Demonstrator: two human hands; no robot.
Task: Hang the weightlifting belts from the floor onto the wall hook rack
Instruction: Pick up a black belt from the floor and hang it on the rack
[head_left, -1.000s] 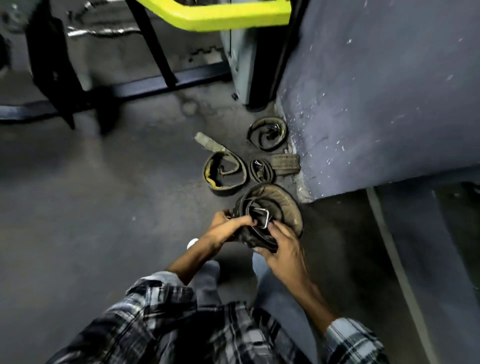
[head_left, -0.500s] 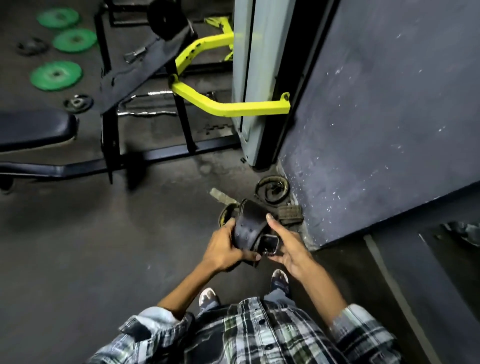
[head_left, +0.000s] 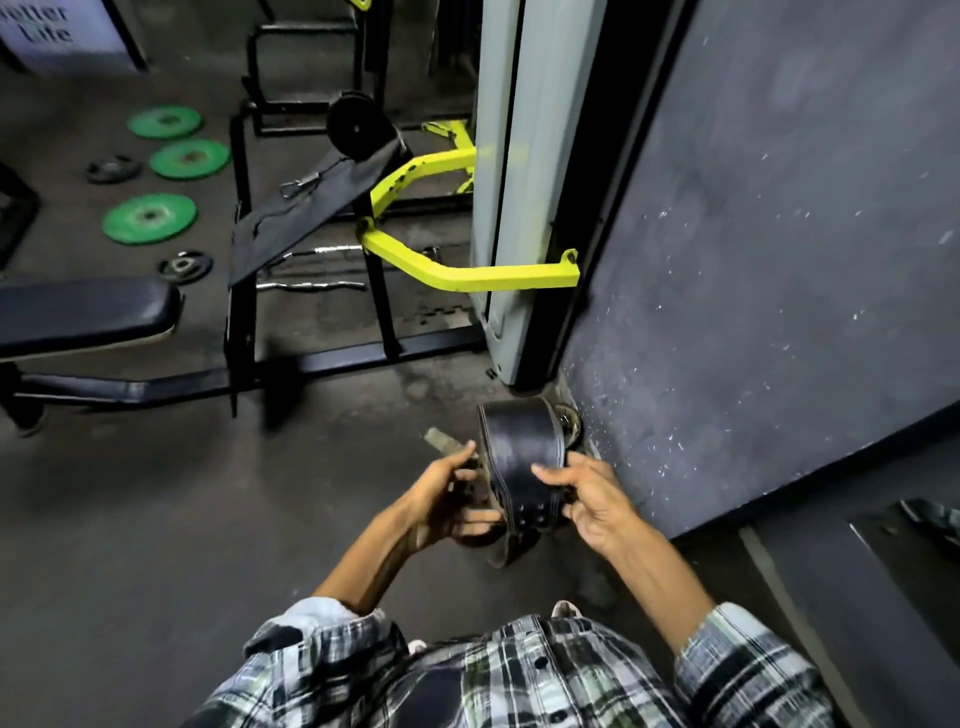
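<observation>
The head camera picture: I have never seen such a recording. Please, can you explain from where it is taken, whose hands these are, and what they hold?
The picture comes from a camera worn on a person's head, looking forward and down, so you see that person's own arms in checked sleeves. There is no machine doing the work here, only two bare hands.

The left hand and the right hand together hold a wide black weightlifting belt, rolled into a loop, above the floor. The fingers of both hands close on its sides.

Behind the belt, at the foot of the grey wall, parts of other belts lie on the floor, mostly hidden. Further left are green weight plates, a padded bench and a yellow machine bar. No hook rack is visible.
</observation>
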